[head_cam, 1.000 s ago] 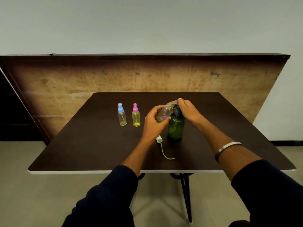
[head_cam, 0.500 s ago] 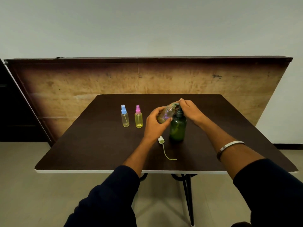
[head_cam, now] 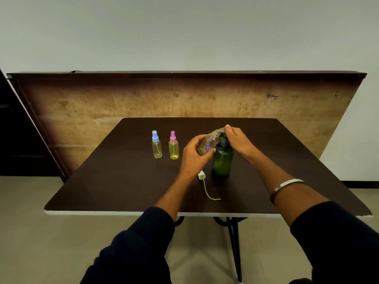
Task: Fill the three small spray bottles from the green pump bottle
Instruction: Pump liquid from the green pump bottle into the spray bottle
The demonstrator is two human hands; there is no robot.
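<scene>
Left hand (head_cam: 194, 153) grips the uncapped spray bottle (head_cam: 208, 144), fingers curled round its body, tilting it so the open neck leans up against the spout of the green pump bottle (head_cam: 222, 159). Right hand (head_cam: 238, 140) sits on top of that pump head, fingers curled over it, thumb and forefinger pinched at the nozzle right where the small bottle's mouth meets it. The green pump bottle stands upright near the middle of the dark surface (head_cam: 114, 181), a touch toward its right side. Just beside its base on the near side lies the white spray cap (head_cam: 202, 175), its thin dip tube curling toward the near edge. Off to the left, well apart from the hands, the blue-capped bottle (head_cam: 156, 144) and the pink-capped bottle (head_cam: 173, 146) stand upright side by side, both capped, both showing yellowish liquid. A metal bangle (head_cam: 286, 186) rides the right wrist.
</scene>
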